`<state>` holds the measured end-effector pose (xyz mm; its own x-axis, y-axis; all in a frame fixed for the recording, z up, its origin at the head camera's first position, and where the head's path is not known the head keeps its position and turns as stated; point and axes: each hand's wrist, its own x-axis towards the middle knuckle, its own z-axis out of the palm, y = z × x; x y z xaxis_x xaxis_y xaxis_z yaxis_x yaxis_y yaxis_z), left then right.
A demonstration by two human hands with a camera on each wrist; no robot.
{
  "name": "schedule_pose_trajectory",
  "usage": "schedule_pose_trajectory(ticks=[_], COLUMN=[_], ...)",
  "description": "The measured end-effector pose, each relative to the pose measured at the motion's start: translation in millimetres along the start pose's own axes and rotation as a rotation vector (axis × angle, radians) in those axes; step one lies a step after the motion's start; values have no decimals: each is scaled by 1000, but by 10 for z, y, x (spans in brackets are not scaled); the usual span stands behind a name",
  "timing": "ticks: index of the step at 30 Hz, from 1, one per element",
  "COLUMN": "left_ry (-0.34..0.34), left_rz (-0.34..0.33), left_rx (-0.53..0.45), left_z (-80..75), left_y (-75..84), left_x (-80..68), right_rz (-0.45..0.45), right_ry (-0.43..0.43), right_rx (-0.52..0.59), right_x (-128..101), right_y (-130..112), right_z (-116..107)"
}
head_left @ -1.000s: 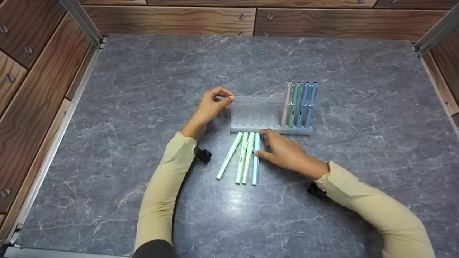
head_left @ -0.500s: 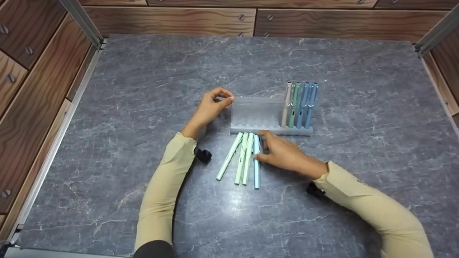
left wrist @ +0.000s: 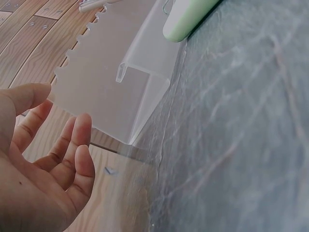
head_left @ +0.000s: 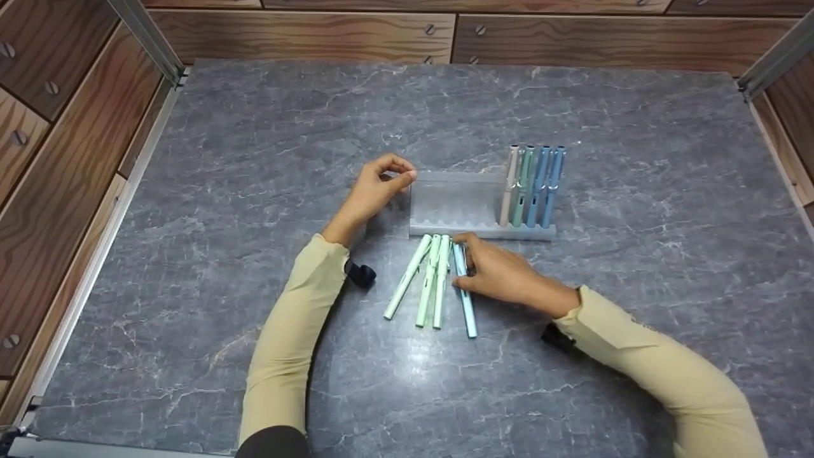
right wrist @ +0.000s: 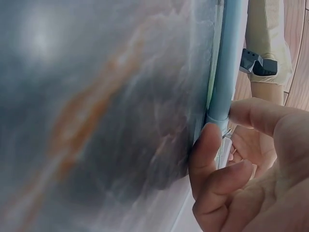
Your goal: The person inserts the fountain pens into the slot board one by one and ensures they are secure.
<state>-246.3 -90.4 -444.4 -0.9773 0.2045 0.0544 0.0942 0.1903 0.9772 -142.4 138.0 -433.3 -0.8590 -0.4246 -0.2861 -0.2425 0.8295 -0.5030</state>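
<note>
Right grip [head_left: 501, 270], fingers nearly closed, pinches a slim light-blue pen [head_left: 467, 302] near frame centre, while left grip [head_left: 379, 186] pinches the upper-left corner of a translucent plastic rack [head_left: 455, 202].

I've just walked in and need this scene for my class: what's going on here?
A person's right hand pinches a light blue pen beside three pale green pens on the table. The left hand pinches the upper left corner of a clear rack just beyond them. Four more pens, one greyish, one green and two blue, stand at its right end.
</note>
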Motion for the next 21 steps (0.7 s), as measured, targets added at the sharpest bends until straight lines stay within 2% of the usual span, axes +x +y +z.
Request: schedule_pose_trajectory(ticks=[14,21], left_ry=[1,-4], left_rz=[7,-1], left_rx=[-15,-13], left_z=[5,-1], left_y=[-8,4], left_x=[4,-2], right_rz=[-38,-96], right_ry=[26,66], right_rx=[32,64], right_x=[-2,-35], right_y=[29,33], right_z=[1,-28])
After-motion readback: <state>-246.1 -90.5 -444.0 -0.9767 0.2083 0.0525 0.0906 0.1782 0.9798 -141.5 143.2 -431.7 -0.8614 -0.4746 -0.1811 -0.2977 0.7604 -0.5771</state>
